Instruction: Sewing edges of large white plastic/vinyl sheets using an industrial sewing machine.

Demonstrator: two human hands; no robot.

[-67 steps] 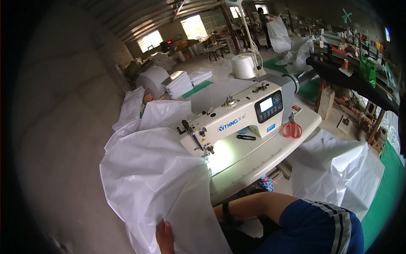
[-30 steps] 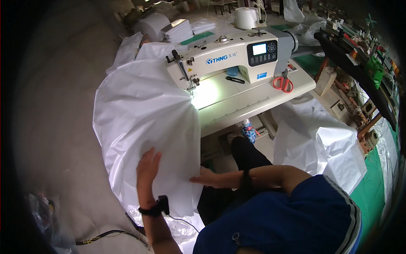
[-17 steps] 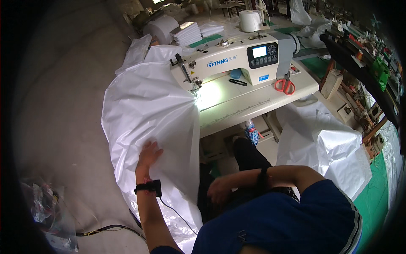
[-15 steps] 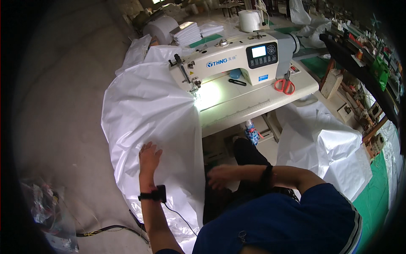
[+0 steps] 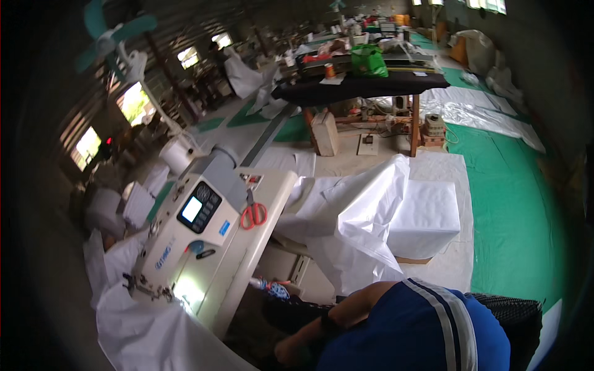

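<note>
Right hand (image 5: 291, 351) hangs below the sewing table's (image 5: 272, 185) front edge, grip unclear; left hand unseen. White sheeting (image 5: 148, 337) needs flat, even feeding.

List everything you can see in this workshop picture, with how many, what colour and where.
Industrial sewing machine: one, cream with a lit screen, lower left on its table.
Red-handled scissors: one pair, on the cream sewing table beside the machine.
White woven plastic sheet: one, draped under the needle, bottom left.
Crumpled white sheeting: one heap, centre, right of the table.
White block-shaped stack: one, on the floor right of centre.
Green floor mat: one, right side.
Dark workbench: one, cluttered, top centre, with a green bag.
Teal fan: one, top left.
Right forearm: bare, with a dark wristband, bottom centre; the hand is in shadow, its grip unclear.
Left hand: out of view.
</note>
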